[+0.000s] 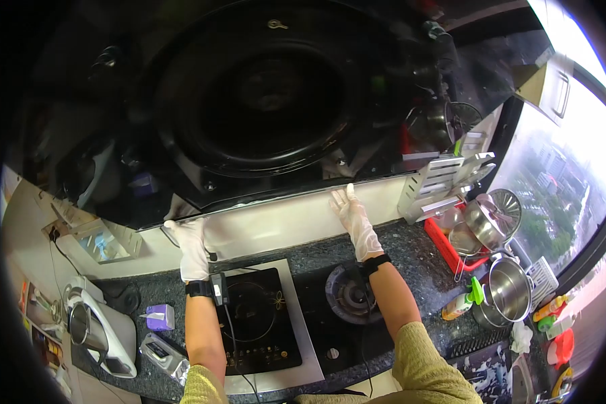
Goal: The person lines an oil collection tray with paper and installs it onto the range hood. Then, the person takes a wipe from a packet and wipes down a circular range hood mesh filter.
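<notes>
Both hands wear thin whitish gloves and reach up to the lower edge of a large glossy black range hood (pixel 269 155). My left hand (pixel 190 246) is at the hood's bottom edge on the left, its fingertips against that edge. Farther right, my right hand (pixel 351 219) is raised with fingers apart, its fingertips near or touching the same edge; nothing shows in it. Below the hands are a black induction cooktop (pixel 252 316) and a round gas burner (pixel 350 293).
At right stand a red dish rack (pixel 444 246), steel pots (pixel 510 289), a green-topped spray bottle (pixel 459 304) and a soapy sink (pixel 485 370). A white appliance (pixel 114 337), a purple box (pixel 159 317) and a foil-like pack (pixel 163 357) are at left. Cables hang near both wrists.
</notes>
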Demonstrator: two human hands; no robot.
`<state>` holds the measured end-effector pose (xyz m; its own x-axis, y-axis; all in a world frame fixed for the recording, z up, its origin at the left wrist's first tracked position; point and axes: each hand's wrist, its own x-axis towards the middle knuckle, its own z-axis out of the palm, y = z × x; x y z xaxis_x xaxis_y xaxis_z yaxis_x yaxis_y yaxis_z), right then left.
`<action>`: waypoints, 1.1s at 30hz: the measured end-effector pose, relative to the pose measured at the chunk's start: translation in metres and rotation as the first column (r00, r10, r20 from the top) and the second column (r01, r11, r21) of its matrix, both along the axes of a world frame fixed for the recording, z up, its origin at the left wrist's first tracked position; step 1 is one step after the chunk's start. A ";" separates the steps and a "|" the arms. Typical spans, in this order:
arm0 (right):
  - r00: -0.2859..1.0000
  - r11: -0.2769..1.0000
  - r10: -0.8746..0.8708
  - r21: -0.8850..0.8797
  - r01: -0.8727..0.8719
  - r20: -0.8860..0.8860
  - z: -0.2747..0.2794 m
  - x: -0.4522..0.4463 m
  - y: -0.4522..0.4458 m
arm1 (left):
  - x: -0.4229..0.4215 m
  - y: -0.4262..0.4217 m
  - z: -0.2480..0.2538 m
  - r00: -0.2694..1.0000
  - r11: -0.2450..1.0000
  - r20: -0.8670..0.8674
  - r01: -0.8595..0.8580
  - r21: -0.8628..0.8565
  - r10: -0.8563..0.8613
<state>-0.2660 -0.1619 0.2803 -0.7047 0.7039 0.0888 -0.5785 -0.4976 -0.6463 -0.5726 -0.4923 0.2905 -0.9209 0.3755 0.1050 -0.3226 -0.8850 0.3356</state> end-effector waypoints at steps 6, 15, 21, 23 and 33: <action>0.999 0.999 0.029 0.031 -0.030 0.032 -0.009 -0.005 0.017 | 0.013 0.006 0.020 0.984 0.991 0.177 0.003 0.132 -0.026; 0.994 0.993 0.054 0.104 -0.064 0.095 0.001 0.006 0.008 | 0.008 -0.001 0.012 0.961 0.973 0.240 0.087 0.212 -0.138; 0.987 0.994 0.073 0.072 -0.084 0.145 0.000 0.026 -0.012 | 0.027 -0.009 0.013 0.985 0.998 0.163 0.048 0.051 -0.056; 0.977 0.993 0.051 0.093 -0.071 0.205 -0.022 0.026 -0.007 | 0.035 -0.014 0.012 0.987 0.998 0.147 0.056 0.012 -0.057; 0.907 0.568 -0.150 0.786 -0.246 0.392 0.052 0.001 -0.133 | 0.080 -0.017 -0.008 0.954 0.948 0.145 0.282 -0.147 -0.261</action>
<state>-0.2653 -0.2952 0.3323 -0.8426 0.4339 0.3189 -0.1823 0.3273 -0.9271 -0.4930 -0.5098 0.2827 -0.7833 0.6156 -0.0865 -0.5908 -0.6939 0.4116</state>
